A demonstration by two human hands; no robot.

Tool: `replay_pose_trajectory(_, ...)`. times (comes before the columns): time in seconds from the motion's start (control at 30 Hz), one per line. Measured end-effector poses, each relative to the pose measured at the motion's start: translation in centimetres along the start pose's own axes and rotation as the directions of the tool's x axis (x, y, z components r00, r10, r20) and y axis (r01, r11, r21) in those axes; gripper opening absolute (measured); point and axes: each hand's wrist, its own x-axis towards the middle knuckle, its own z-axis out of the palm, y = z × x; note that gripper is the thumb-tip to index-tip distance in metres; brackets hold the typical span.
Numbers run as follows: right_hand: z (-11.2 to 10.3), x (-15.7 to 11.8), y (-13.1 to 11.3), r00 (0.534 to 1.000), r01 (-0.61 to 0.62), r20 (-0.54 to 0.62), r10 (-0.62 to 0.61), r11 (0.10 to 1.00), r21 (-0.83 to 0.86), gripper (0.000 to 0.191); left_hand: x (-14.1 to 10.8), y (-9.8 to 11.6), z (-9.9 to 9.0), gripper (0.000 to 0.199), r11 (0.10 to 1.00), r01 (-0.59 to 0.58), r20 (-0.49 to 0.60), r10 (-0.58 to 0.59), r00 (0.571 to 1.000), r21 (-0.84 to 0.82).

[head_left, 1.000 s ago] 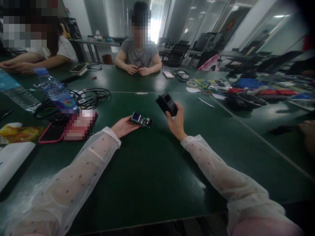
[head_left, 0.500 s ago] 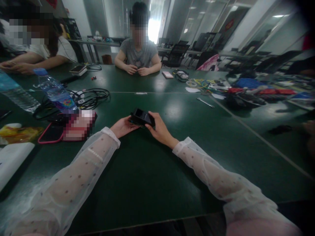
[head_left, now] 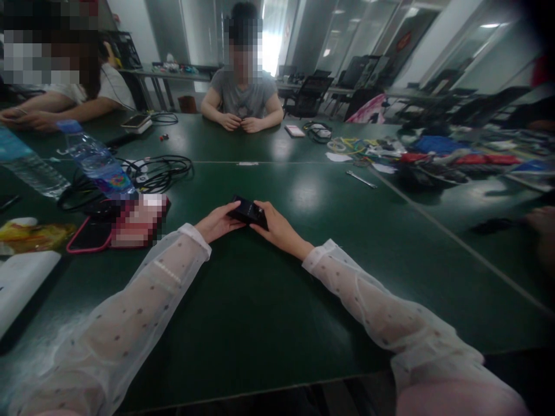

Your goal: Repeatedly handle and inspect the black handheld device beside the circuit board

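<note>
Between my two hands is a small black box-shaped device (head_left: 248, 212), held just above or on the green table (head_left: 260, 323); I cannot tell which. My left hand (head_left: 220, 223) grips its left end, thumb on top and fingers beneath. At the right end, my right hand (head_left: 281, 230) has its fingers along the far side and its thumb on the near side. The device's exact kind is not clear, and its underside is hidden. Sheer white sleeves with dark spots cover both my forearms.
Left of my hands lie a phone in a red case (head_left: 91, 234), a pink-red box (head_left: 141, 222), black cables (head_left: 167, 173) and a tilted water bottle (head_left: 97, 162). A wrench (head_left: 361, 179) lies ahead right. Opposite sits a person in a grey shirt (head_left: 245, 95); another sits at left.
The black device has been turned over in my hands: the face with a dark window and small buttons has given way to a plainer dark face. My left thumb now rests on top.
</note>
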Motion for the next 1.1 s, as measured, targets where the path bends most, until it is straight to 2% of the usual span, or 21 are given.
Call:
replay_pose_trajectory(0.27, 0.0, -0.1, 0.1, 1.0, 0.011, -0.001, -0.011, 1.0, 0.015, 0.061, -0.3, 0.2, 0.5, 0.026, 1.0, -0.007, -0.022, 0.007, 1.0, 0.028)
replay_pose_trajectory(0.87, -0.2, 0.0, 0.4, 1.0, 0.009, -0.018, -0.008, 0.995, 0.095, 0.061, 0.2, -0.2, -0.5, 0.024, 0.996, -0.055, -0.01, 0.056, 0.998, 0.076)
replay_pose_trajectory(1.1, -0.2, 0.0, 0.6, 1.0, -0.03, 0.0, 0.03, 0.993, 0.116, 0.062, -0.1, -0.1, 0.0, 0.037, 0.994, -0.053, 0.016, 0.051, 0.999, 0.095)
